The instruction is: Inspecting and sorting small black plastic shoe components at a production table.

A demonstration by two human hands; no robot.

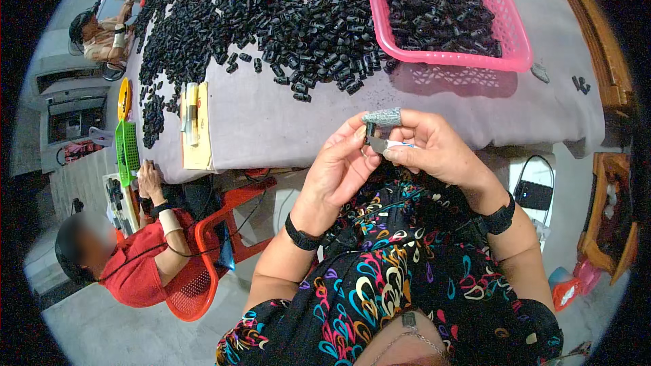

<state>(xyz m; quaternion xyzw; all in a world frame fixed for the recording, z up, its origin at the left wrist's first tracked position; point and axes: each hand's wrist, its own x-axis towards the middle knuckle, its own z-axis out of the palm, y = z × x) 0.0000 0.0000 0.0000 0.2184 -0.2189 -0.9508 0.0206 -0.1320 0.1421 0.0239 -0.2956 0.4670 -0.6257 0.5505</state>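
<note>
One small black cylinder (pixel 371 130) sits pinched in the half-curled left hand (pixel 339 166). And the right hand (pixel 434 150), nearly closed, grips a short-bladed knife (pixel 378 143) just beside it!

A table (pixel 271 132) stretches ahead. Parts (pixel 305 17) are heaped across its left and middle; to their right, a basket (pixel 453 59) holds more. Strays (pixel 581 85) lie farther right. Near the left front edge, pens (pixel 192 114) lie on a pad (pixel 201 157). The left hand (pixel 344 160) and right hand (pixel 432 147) meet before the basket. A person (pixel 142 257) sits left.
</note>
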